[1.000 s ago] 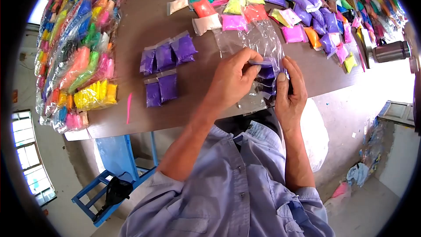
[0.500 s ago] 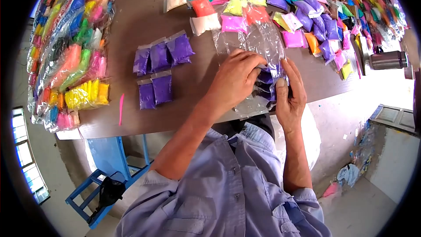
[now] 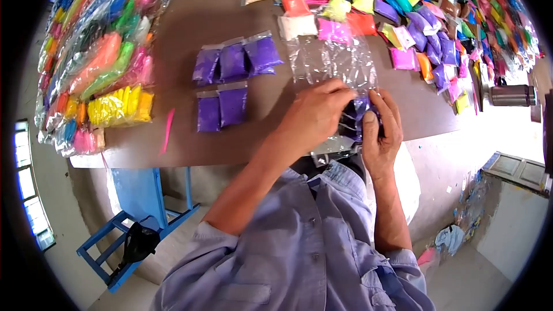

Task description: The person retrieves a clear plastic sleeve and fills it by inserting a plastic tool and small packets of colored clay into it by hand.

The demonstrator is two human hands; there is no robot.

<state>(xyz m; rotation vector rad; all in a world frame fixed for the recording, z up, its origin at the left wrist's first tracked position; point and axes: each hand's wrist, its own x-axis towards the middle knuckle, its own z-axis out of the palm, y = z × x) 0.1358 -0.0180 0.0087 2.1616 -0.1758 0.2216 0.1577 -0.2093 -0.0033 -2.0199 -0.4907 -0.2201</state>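
Near the table's front edge, my left hand (image 3: 319,114) is closed with its fingertips at a stack of purple packets (image 3: 351,121). Opposite it, my right hand (image 3: 383,135) holds the right side of the same stack, thumb towards me. A clear plastic bag (image 3: 331,63) lies crinkled around and beyond the stack; my fingers partly hide where packets and bag meet. To the left, several purple packets (image 3: 233,60) lie in two rows on the brown table (image 3: 190,29). A pink strip (image 3: 167,130) lies farther left.
Long clear bags of colourful packets (image 3: 103,63) line the table's left side. Many loose coloured packets (image 3: 429,29) cover the back right. A metal flask (image 3: 512,95) lies at the right edge. A blue stool (image 3: 135,196) stands below the table at left.
The camera view has shifted slightly. My left hand has moved a little lower over the purple stack, while my right hand keeps its hold beside it.
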